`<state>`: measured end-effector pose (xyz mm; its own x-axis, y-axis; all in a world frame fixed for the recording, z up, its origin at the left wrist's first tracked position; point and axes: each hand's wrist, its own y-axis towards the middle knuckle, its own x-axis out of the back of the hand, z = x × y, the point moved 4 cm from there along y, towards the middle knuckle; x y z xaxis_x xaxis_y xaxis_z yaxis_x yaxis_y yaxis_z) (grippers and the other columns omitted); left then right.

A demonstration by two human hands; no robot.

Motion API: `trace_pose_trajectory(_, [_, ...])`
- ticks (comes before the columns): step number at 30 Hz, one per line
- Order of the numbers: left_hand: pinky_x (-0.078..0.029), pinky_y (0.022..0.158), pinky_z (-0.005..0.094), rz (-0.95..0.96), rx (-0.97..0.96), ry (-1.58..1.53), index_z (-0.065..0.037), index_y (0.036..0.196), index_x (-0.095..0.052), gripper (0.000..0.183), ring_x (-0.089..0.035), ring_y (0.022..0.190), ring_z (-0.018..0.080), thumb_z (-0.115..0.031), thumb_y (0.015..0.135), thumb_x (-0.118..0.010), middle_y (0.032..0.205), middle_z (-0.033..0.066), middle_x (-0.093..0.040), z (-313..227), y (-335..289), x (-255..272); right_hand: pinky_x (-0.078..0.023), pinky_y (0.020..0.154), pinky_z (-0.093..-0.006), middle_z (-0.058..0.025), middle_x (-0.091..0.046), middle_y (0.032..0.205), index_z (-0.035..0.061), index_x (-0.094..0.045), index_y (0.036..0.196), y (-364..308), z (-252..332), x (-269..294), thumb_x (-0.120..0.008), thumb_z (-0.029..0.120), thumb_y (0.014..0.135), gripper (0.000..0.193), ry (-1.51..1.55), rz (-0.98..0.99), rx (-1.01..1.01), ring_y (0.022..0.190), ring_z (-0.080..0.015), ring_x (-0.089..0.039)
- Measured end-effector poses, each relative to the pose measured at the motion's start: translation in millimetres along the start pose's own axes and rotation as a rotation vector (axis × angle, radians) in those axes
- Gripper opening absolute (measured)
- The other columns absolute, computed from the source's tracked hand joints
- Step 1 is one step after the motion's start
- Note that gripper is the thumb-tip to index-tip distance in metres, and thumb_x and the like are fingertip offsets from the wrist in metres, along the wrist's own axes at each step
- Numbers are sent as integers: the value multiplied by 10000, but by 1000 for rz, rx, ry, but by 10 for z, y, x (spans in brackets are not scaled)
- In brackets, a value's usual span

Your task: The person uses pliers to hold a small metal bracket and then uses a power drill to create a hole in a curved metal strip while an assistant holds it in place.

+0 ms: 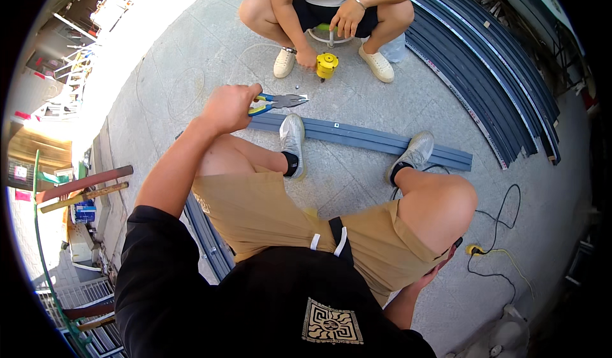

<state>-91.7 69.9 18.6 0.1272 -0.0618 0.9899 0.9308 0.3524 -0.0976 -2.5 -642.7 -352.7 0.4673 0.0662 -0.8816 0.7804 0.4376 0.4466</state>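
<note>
My left hand (233,107) is closed round the blue-and-yellow handles of pliers (280,101), held out over the floor. Their jaws point right, and a small whitish piece (305,97) shows at the tip. Below them a blue-grey metal profile (376,139) lies across the floor by my shoes, with a small square light spot on its top. Low on the right, my right hand (431,278) is closed on a dark red and black object (452,253). My knee hides most of that object, so its kind does not show.
Opposite me another person sits on a low stool, one hand at a yellow power tool (326,66). Long dark profiles (478,58) are stacked at right. A black cable (499,221) runs to a yellow connector (473,250). More profiles (213,243) lie beside my left leg.
</note>
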Motion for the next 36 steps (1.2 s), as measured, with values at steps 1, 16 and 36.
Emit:
trace_pose_trajectory(1, [-565, 711, 541, 20, 22, -14, -76, 1029, -643, 261, -735, 837, 426, -41, 784, -724, 881, 186, -754, 46, -65, 18, -332, 1288, -482, -73, -458, 1678, 119, -441, 1623, 84, 4, -60, -413, 316, 1118, 542, -10, -72, -17, 1547, -251, -417])
trace_pose_trajectory(16, [-564, 747, 531, 113, -60, 27, -82, 1073, -661, 320, -735, 884, 407, -36, 766, -736, 875, 172, -751, 146, 292, 9, -547, 919, -344, -95, -674, 1354, 43, -450, 1606, 2837, 983, -2287, -853, 272, 949, 804, -532, -234, 281, 1097, -191, -641])
trace_pose_trajectory(36, [-575, 805, 541, 406, -167, -264, -96, 1091, -647, 274, -742, 985, 410, -61, 831, -727, 985, 168, -771, -23, 1316, -3161, -533, 958, -312, -33, -631, 1257, 34, -375, 1627, 4468, -1763, -2228, -767, 184, 1016, 742, -332, -346, -117, 1039, -158, -588])
